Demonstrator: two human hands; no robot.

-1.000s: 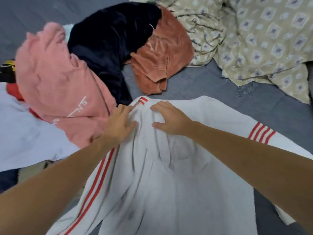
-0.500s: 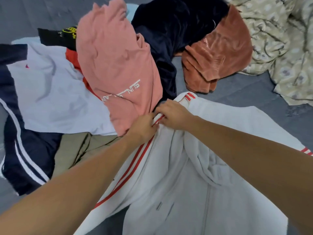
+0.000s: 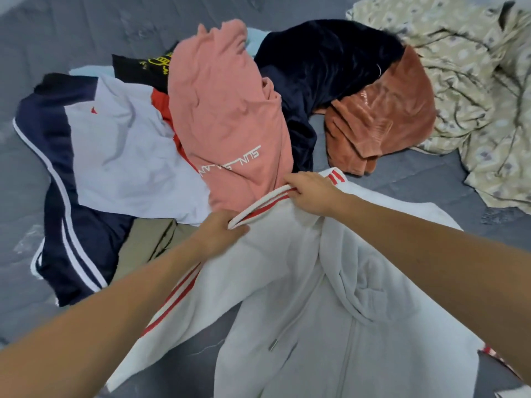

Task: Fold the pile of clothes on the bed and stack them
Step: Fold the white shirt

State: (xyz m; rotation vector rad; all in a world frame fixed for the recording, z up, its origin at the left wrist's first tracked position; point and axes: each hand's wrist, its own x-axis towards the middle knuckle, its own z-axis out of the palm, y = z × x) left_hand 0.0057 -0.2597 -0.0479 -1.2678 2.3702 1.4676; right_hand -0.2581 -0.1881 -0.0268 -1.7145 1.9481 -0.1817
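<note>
A white zip hoodie with red stripes (image 3: 310, 326) lies front-up on the grey bed in front of me. My left hand (image 3: 221, 234) grips the red-striped sleeve edge, and my right hand (image 3: 313, 192) grips the same sleeve a little further up, near its cuff. The sleeve is stretched between both hands. Behind them sits the pile: a pink shirt with white lettering (image 3: 230, 119), a white and navy jacket (image 3: 94, 156), a dark navy fleece (image 3: 321, 70), a rust velour garment (image 3: 385, 119) and khaki trousers (image 3: 146, 242).
A crumpled patterned beige sheet (image 3: 471, 81) fills the far right. A black garment with yellow print (image 3: 143, 67) peeks out behind the pink shirt. Bare grey bed surface (image 3: 71, 30) shows at the far left and between the hoodie and the sheet.
The hoodie went from hood-flattened to sleeve handling: both hands moved left to the striped sleeve and gripped it, then drew apart along it. The view swung left, showing more of the pile.
</note>
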